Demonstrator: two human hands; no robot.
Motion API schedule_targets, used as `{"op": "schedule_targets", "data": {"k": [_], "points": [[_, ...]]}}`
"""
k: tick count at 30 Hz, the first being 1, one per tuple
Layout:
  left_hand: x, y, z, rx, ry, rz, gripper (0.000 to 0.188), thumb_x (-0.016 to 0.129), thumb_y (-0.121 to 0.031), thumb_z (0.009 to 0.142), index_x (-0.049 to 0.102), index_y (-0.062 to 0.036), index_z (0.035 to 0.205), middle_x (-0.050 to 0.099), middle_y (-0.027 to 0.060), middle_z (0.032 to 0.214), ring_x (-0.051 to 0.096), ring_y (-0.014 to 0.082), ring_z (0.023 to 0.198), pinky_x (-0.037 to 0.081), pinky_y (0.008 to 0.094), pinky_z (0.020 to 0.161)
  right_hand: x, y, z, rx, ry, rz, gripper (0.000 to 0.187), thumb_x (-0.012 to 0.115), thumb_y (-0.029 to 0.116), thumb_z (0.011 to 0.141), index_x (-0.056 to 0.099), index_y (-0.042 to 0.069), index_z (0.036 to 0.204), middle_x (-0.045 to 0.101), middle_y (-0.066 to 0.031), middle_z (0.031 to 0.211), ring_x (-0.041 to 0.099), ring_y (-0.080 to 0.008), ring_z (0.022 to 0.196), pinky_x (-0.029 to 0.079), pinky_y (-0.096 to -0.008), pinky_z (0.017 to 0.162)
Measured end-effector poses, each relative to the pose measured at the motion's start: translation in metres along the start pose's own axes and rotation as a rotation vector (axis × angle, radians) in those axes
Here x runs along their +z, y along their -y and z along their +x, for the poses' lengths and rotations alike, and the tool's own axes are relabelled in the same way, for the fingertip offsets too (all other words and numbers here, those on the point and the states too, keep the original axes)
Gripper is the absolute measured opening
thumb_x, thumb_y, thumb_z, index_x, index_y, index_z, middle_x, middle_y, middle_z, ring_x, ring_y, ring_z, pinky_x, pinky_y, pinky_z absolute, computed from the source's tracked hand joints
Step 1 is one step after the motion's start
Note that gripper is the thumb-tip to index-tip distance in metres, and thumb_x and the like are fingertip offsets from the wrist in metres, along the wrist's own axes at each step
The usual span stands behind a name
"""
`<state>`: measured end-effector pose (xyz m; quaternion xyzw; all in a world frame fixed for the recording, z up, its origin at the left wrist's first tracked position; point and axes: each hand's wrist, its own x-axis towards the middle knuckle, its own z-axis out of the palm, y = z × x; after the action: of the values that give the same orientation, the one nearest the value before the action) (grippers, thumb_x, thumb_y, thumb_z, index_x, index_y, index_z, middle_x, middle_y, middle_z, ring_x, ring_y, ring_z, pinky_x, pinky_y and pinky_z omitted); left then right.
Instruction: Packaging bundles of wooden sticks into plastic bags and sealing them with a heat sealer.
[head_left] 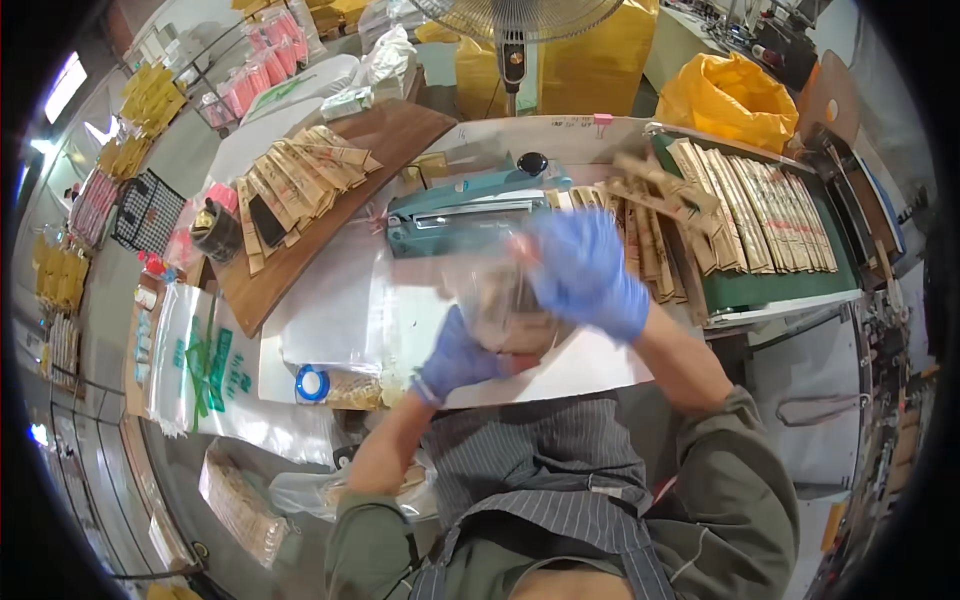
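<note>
On the left of the counter a wooden board carries fanned brown paper packets, with a blue tape roll nearer me. At centre, before the teal heat sealer, the gloved left hand and right hand both grip a blurred clear plastic bag. Further right, more packets line a green tray.

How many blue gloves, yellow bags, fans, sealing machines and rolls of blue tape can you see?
Blue gloves: 2, on the left hand and the right hand, both holding a clear plastic bag
Big yellow bags: 1
Fans: 1
Teal sealing machines: 1
Blue tape rolls: 1
Total: 6
</note>
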<state>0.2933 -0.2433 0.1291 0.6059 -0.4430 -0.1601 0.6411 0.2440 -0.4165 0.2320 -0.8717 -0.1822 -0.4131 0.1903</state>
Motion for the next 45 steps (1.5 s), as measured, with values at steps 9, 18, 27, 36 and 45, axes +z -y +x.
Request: {"op": "schedule_targets", "data": {"k": [9, 18, 27, 36, 45], "points": [[0.057, 0.132, 0.068, -0.506, -0.19, -0.554, 0.042, 0.074, -0.013, 0.067, 0.056, -0.0041, 0.103, 0.061, 0.0026, 0.088, 0.057, 0.0121, 0.078, 0.048, 0.0265, 0.07, 0.147, -0.161, -0.006, 0.764, -0.343, 0.178, 0.018, 0.05, 0.019, 0.087, 0.051, 0.006, 0.1, 0.053, -0.009, 0.069, 0.052, -0.0202, 0.063, 0.043, -0.0315, 0.06], [-0.057, 0.142, 0.044, -0.735, -0.329, -0.534, 0.038, 0.071, -0.018, 0.068, 0.058, -0.0034, 0.101, 0.062, 0.0028, 0.085, 0.058, 0.0128, 0.075, 0.047, 0.0261, 0.071, 0.153, -0.178, -0.046, 0.9, -0.387, 0.39, 0.007, 0.056, 0.009, 0.083, 0.057, 0.002, 0.086, 0.055, -0.0014, 0.072, 0.052, -0.0083, 0.066, 0.042, -0.0206, 0.06], [-0.058, 0.182, 0.033, -0.657, -0.454, -0.335, 0.032, 0.07, -0.024, 0.074, 0.06, -0.003, 0.096, 0.063, 0.0024, 0.085, 0.056, 0.0111, 0.076, 0.044, 0.0242, 0.072, 0.189, -0.233, -0.048, 0.928, -0.477, 0.796, 0.006, 0.059, 0.009, 0.082, 0.061, 0.004, 0.085, 0.057, -0.0005, 0.069, 0.051, -0.0075, 0.063, 0.041, -0.0203, 0.06], [0.011, 0.105, -0.118, -0.595, -0.481, -0.292, 0.032, 0.056, -0.019, 0.085, 0.053, 0.0011, 0.11, 0.06, 0.0101, 0.098, 0.055, 0.0166, 0.095, 0.044, 0.029, 0.082, 0.189, -0.232, -0.063, 0.96, -0.394, 0.74, 0.019, 0.058, 0.014, 0.083, 0.059, 0.004, 0.098, 0.06, -0.0041, 0.082, 0.054, -0.0104, 0.066, 0.044, -0.0223, 0.065], [-0.21, 0.074, -0.112, -0.39, -0.299, 0.994, 0.005, 0.057, -0.007, 0.078, 0.06, -0.0059, 0.081, 0.054, 0.0031, 0.07, 0.053, 0.011, 0.069, 0.044, 0.0253, 0.063, 0.172, 0.001, -0.141, 0.456, 0.333, -0.039, 0.044, 0.062, 0.021, 0.073, 0.052, 0.005, 0.112, 0.042, -0.0203, 0.118, 0.038, -0.038, 0.111, 0.031, -0.0447, 0.095]]}}
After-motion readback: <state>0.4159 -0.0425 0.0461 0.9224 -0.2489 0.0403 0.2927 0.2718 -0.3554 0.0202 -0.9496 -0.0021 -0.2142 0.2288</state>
